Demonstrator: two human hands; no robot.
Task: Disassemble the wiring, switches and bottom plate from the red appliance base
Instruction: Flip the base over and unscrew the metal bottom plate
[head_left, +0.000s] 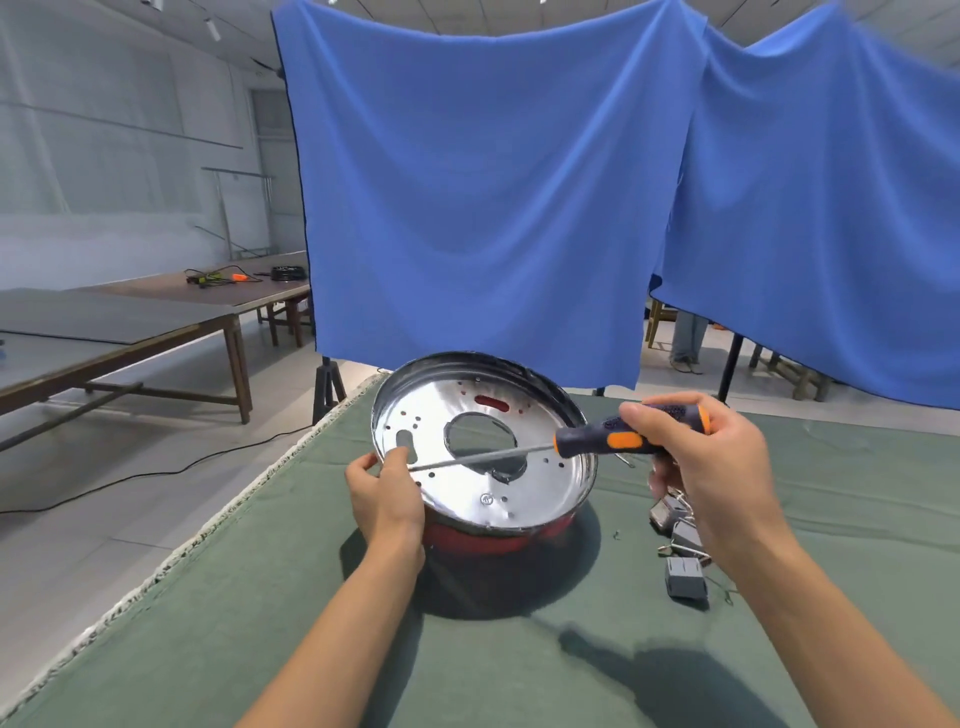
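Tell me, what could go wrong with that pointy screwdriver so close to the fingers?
The screwdriver in the right hand points its tip toward the left hand, whose thumb lies on the shiny plate. A slip might poke that thumb. The red base is tilted up on the green cloth, held only at its rim, so it could tip. The small screw beside it might get lost.

1 red base (493, 538) w/ 1 metal plate (467, 415), 1 screwdriver (618, 434), 2 hands (387, 493) (711, 467), 3 grey switch blocks (685, 577), 1 bench (519, 670).
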